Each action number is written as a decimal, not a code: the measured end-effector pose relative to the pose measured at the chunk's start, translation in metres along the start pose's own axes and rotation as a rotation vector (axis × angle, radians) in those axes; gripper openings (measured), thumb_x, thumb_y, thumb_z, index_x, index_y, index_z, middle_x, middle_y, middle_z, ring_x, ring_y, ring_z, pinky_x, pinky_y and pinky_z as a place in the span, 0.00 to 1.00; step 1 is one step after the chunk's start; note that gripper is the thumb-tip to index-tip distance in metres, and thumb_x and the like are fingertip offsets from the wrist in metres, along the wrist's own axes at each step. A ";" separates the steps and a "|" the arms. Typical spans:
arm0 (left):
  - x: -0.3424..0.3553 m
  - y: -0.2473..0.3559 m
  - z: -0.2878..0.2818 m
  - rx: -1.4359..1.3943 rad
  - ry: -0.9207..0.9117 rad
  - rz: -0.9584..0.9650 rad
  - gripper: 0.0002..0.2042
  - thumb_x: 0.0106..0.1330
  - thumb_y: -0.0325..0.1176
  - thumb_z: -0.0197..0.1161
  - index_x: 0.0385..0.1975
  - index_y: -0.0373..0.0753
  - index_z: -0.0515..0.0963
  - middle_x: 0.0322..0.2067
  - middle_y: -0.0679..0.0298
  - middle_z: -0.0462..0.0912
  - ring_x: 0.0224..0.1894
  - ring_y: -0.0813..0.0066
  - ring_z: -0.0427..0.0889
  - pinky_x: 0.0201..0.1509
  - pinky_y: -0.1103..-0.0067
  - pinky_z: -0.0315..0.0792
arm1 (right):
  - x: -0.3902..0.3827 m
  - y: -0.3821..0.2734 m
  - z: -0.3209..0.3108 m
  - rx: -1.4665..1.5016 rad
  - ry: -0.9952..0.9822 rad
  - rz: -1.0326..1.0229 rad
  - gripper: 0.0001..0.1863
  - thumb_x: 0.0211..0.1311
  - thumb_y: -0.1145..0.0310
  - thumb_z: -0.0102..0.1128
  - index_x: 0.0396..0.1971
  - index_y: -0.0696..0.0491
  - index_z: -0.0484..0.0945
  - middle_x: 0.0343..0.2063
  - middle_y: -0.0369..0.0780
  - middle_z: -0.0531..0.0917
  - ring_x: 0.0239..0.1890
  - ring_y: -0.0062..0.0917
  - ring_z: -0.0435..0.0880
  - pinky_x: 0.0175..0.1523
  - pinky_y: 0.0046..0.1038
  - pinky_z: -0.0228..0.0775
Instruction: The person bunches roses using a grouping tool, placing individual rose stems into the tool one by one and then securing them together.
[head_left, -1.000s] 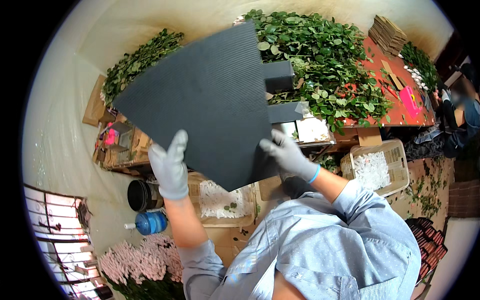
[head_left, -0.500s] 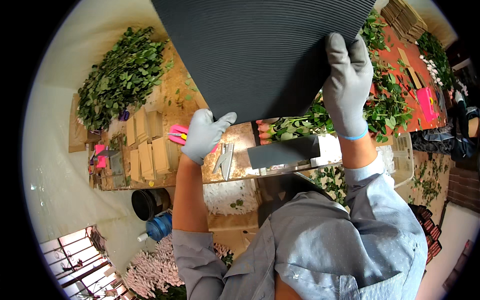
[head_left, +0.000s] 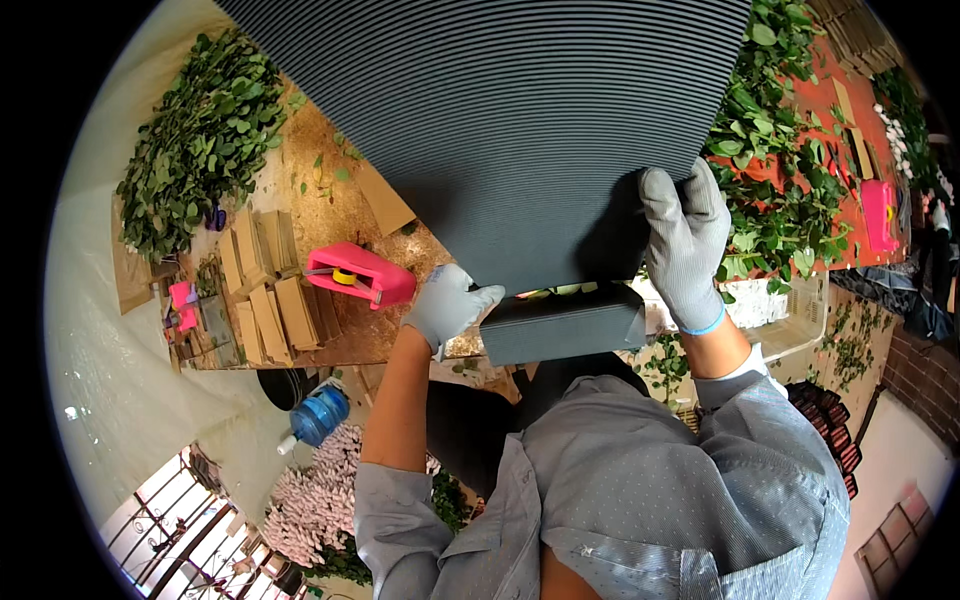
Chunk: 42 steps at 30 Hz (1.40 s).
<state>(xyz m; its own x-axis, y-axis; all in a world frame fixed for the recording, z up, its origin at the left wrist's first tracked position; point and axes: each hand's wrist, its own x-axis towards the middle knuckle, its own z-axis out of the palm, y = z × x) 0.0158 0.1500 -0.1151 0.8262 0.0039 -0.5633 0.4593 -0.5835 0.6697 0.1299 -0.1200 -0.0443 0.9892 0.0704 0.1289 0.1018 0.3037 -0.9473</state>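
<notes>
A large black corrugated sheet (head_left: 540,130) fills the top middle and slants down toward me. My left hand (head_left: 450,308), in a grey glove, is closed on its lower left corner, thumb pointing right. At the right edge my right hand (head_left: 688,240), also gloved, grips the sheet with its fingers bent onto the ridged face. Just below the sheet's lower edge sits a dark grey box-like piece (head_left: 563,328) at the table's front. A narrow strip of green and pale pink shows between the two; the rest there is hidden.
A pink tape dispenser (head_left: 360,275) with yellow tape lies left of my left hand. Beyond it stand folded cardboard pieces (head_left: 275,290) and a heap of leafy stems (head_left: 205,140). More leafy stems (head_left: 775,170) cover the red table (head_left: 850,115) at right. A blue water jug (head_left: 320,412) is below the table.
Both hands have come down toward me with the black sheet, which now hides the pink roses on the table. My view has shifted, and the tape dispenser now shows in full.
</notes>
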 end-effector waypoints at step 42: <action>0.035 -0.066 0.075 0.191 0.138 -0.083 0.20 0.64 0.53 0.64 0.30 0.40 0.86 0.33 0.47 0.87 0.39 0.46 0.86 0.46 0.59 0.78 | -0.027 0.061 0.044 -1.428 -1.126 -0.237 0.15 0.68 0.61 0.57 0.46 0.53 0.84 0.49 0.49 0.81 0.50 0.42 0.81 0.46 0.43 0.75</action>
<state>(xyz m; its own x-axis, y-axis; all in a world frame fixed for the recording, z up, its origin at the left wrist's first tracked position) -0.0102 0.1275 -0.2151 0.8308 0.1616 -0.5326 0.4685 -0.7195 0.5127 0.1052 -0.0616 -0.0928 0.4710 0.8643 -0.1763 0.8102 -0.5029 -0.3010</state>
